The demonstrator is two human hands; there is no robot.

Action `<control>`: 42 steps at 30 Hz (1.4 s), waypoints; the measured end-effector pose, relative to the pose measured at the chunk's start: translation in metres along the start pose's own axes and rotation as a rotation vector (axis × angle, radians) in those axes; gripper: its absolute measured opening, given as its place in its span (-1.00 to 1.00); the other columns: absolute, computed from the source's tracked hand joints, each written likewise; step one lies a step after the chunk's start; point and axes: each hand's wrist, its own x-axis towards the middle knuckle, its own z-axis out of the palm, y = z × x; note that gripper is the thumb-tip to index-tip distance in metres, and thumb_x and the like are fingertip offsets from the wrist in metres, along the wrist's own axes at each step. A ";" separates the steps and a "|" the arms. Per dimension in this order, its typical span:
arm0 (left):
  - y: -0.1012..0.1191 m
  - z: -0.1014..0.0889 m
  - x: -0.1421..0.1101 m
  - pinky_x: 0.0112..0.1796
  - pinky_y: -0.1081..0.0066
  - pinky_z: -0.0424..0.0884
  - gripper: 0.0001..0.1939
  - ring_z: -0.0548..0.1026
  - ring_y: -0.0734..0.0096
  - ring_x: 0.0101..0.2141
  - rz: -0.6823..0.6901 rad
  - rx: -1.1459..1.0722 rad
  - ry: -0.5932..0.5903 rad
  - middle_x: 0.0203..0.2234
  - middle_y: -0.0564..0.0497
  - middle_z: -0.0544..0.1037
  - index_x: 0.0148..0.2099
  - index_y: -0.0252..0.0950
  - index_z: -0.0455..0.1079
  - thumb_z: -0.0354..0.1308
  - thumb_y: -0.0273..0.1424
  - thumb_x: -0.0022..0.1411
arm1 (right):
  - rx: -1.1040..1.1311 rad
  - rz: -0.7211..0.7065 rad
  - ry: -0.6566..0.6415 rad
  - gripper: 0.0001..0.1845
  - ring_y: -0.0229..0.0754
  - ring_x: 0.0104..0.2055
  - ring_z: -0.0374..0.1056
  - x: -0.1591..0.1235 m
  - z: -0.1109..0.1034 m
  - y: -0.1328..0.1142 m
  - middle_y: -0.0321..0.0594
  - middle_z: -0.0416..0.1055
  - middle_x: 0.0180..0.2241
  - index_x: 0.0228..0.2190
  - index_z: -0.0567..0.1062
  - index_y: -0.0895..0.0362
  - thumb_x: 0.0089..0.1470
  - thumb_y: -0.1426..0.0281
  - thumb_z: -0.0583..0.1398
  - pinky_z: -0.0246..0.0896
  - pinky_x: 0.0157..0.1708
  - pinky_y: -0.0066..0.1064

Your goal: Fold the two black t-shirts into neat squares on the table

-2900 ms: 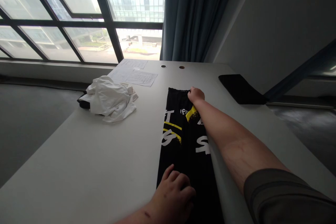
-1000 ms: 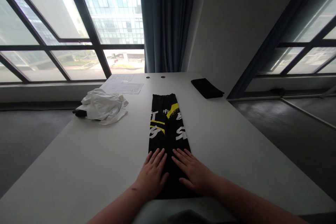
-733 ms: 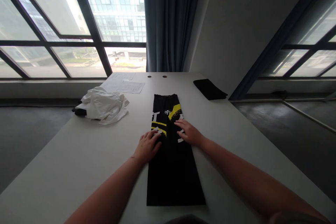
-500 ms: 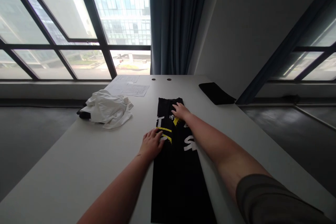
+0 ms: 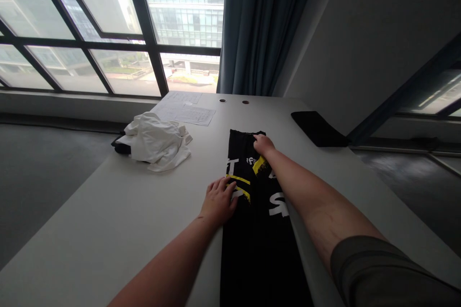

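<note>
A black garment [image 5: 262, 249] lies folded into a long strip on the white table, its far part printed with white letters and yellow streaks; whether it is a shirt I cannot tell. My left hand [image 5: 218, 200] rests flat on its left edge, fingers spread over the yellow and white print. Near the far right corner, my right hand [image 5: 264, 144] has its fingers curled against the cloth, the forefinger reaching toward the far edge. The undersides of those fingers are hidden.
A crumpled white cloth [image 5: 158, 141] with something black under it lies on the left of the table [image 5: 144, 220]. Papers [image 5: 196, 114] lie at the back left, near two round holes. A folded black cloth [image 5: 319, 128] lies at the right edge. Windows and a blue curtain [image 5: 259, 24] stand behind.
My right hand has moved a little toward the garment's far edge, and its spread fingers have curled in. My left hand stays on the print. The view has shifted slightly.
</note>
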 end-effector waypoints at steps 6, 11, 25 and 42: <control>0.001 -0.002 0.000 0.28 -0.01 0.23 -0.52 0.27 0.05 0.31 0.001 -0.002 0.014 0.34 -0.07 0.35 0.31 -0.13 0.35 0.12 -0.28 0.38 | 0.032 -0.063 -0.037 -0.39 -0.03 0.37 0.23 -0.011 0.012 0.010 -0.13 0.31 0.34 0.32 0.39 0.18 0.34 0.34 -0.07 0.09 0.35 -0.25; 0.000 0.001 0.000 0.29 -0.01 0.22 -0.51 0.27 0.06 0.32 0.008 0.007 0.016 0.35 -0.06 0.34 0.32 -0.12 0.35 0.12 -0.28 0.38 | 0.034 -0.146 -0.117 -0.40 0.04 0.50 -0.04 -0.007 0.022 0.010 -0.17 0.05 0.46 0.36 0.33 0.12 0.39 0.23 -0.01 -0.12 0.43 -0.11; 0.004 0.007 -0.002 0.37 -0.12 0.06 -0.44 0.19 0.03 0.40 -0.024 0.053 -0.034 0.42 -0.04 0.25 0.43 -0.10 0.24 0.04 -0.23 0.44 | -0.033 -0.096 -0.210 -0.11 0.07 0.55 -0.33 0.006 0.029 0.004 0.03 -0.28 0.53 0.48 -0.10 0.26 0.38 -0.03 -0.10 -0.39 0.47 -0.03; 0.014 0.016 -0.019 0.41 -0.17 -0.18 -0.33 -0.06 -0.02 0.48 0.146 0.115 -0.094 0.48 -0.16 0.09 0.51 -0.25 0.09 -0.02 -0.15 0.46 | 0.183 -0.068 0.207 -0.35 -0.01 0.50 -0.09 -0.008 0.013 0.002 -0.06 0.08 0.45 0.31 0.37 0.17 0.43 0.20 -0.19 -0.16 0.45 -0.09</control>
